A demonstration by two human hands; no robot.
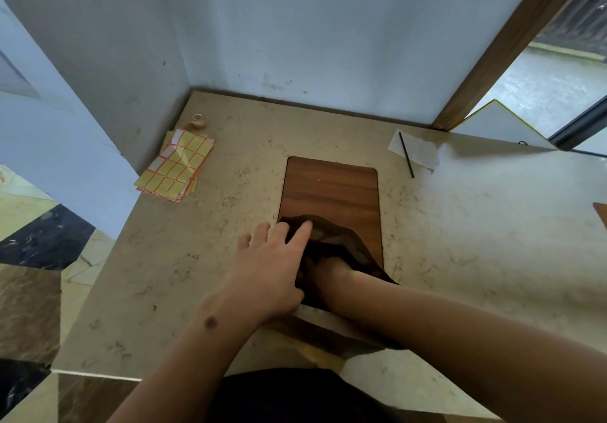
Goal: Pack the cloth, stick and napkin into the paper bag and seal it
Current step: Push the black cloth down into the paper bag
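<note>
Now the right hand [323, 266] is reaching inside the paper bag [331, 189] — grip hidden — while the left hand [269, 268] is lying flat-fingered on its mouth; stick [406, 155] and napkin [418, 151] are waiting far-right, nearer the right.

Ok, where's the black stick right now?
In the head view, the stick lies far right on the table, across the white napkin, near the door frame.
</note>
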